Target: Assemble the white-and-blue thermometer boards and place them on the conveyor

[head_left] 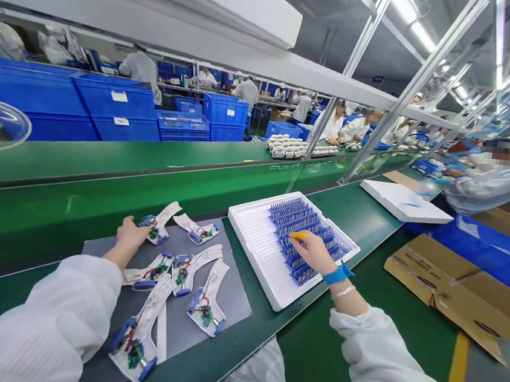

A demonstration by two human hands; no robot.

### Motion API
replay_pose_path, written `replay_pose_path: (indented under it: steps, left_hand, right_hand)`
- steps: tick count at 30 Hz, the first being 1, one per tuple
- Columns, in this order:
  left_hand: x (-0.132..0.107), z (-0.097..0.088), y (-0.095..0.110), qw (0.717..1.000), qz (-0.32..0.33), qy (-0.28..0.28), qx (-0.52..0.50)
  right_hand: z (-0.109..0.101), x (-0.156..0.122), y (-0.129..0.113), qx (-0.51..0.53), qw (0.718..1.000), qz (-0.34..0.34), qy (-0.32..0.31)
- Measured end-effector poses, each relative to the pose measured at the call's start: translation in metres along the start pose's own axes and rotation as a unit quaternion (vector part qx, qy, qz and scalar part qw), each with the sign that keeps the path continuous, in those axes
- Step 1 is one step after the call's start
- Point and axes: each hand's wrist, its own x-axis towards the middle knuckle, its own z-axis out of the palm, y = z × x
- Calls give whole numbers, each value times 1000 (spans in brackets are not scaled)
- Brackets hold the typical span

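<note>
Along the green tabletop (pixel 349 206), a white housing (pixel 160 223) curves away rightward from the nearer left hand (pixel 129 237), its grip and the right hand's (pixel 315 250) unclear.

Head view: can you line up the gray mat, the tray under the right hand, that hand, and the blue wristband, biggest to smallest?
1. Gray mat, though partly covered
2. Tray
3. Right hand
4. Blue wristband

White housings (pixel 162 222), rowed blue parts (pixel 298 220)
</note>
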Motion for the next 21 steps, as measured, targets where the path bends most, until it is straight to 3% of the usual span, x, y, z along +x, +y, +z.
replay_pose_path:
  steps: [3, 9, 14, 18, 20, 21]
  left_hand:
    - [-1, -2, 4, 998, -51, 14, -18]
    - [-13, 1, 23, 994, -56, 11, -97]
    - [-26, -31, 26, 963, -66, -56, -255]
    - [-67, -61, 24, 925, -41, -118, -359]
    - [-97, -69, 26, 903, -34, -163, -396]
    - [-113, -72, 27, 886, -34, -192, -420]
  right_hand:
    - [15, 21, -12, -37, 999, 2, -22]
    - [39, 42, -21, -105, 993, 38, -38]
    - [35, 46, -28, -98, 994, 22, -46]
    - [14, 36, -76, -35, 997, -56, -45]
    - [2, 27, -116, 61, 989, -120, -63]
    - [-3, 22, -136, 157, 973, -153, -74]
